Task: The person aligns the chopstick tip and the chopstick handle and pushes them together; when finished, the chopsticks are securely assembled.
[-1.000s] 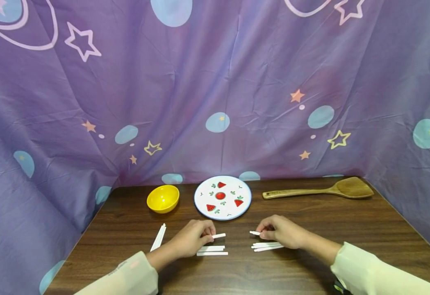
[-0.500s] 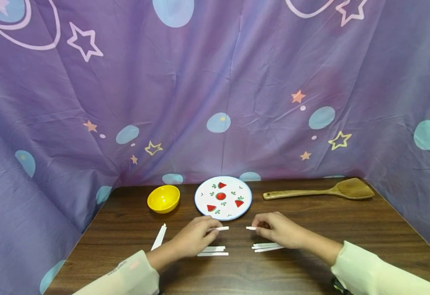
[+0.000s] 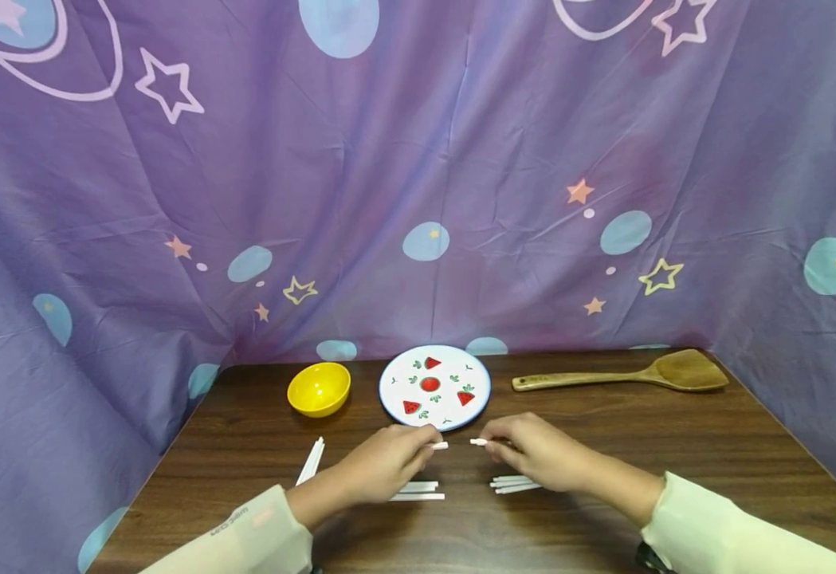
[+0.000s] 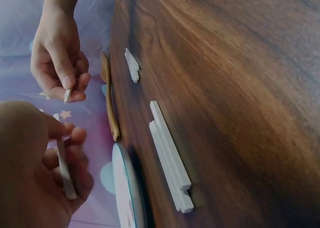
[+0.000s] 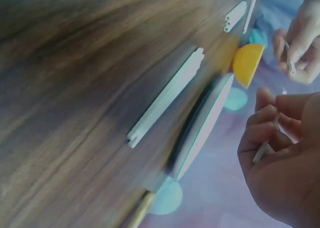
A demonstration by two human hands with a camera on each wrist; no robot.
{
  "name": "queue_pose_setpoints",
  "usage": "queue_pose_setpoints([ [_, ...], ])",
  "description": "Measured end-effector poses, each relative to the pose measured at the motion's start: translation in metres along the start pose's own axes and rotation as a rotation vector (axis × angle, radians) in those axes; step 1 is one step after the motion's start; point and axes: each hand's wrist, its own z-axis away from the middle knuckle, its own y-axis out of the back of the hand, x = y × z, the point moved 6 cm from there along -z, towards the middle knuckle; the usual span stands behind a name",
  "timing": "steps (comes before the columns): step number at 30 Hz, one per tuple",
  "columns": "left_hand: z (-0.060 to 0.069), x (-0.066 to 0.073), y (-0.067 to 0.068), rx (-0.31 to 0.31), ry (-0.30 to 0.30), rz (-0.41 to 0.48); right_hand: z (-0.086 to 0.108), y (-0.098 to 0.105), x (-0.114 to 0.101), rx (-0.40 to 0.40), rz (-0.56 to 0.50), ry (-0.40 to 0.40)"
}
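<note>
Okay, left to right: some sticks (image 3: 310,461) lie at the near left of the table (image 3: 604,438), partly hidden behind the left arm, with a yellow bowl (image 3: 319,390) on their far side. Left hand (image 3: 392,461), raised over the near middle, thumb and fingers pinching a white stick (image 4: 65,170); the middle pile (image 3: 419,496) sits below it, partly covered. Plate (image 3: 446,392) is just past the hands, far middle. Right hand (image 3: 535,450), curled fingers pinching another stick (image 3: 478,442); wrist view is soft, so can't say if it's one or two together. Right pile (image 3: 514,484) lies below. Wooden spatula (image 3: 661,371) at far right.

Step in hand, I'd judge: a stick held up each side, ends facing, gap between. Next move calls for steady pinches and level ends. In the way: plate's near rim, and both piles, easily knocked if hands drop.
</note>
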Motion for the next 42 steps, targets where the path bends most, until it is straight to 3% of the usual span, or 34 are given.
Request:
queue_pose_setpoints([
  [7,-0.003,0.008,0.004,0.028,-0.041,-0.031,-0.003,0.0,-0.013,0.038,0.063,0.041],
  [18,-0.005,0.01,0.005,0.049,-0.032,-0.056,-0.007,0.004,-0.025,0.132,0.078,0.034],
  [42,-0.007,0.018,0.009,0.096,-0.042,-0.083,-0.008,0.002,-0.035,0.148,0.112,0.096],
])
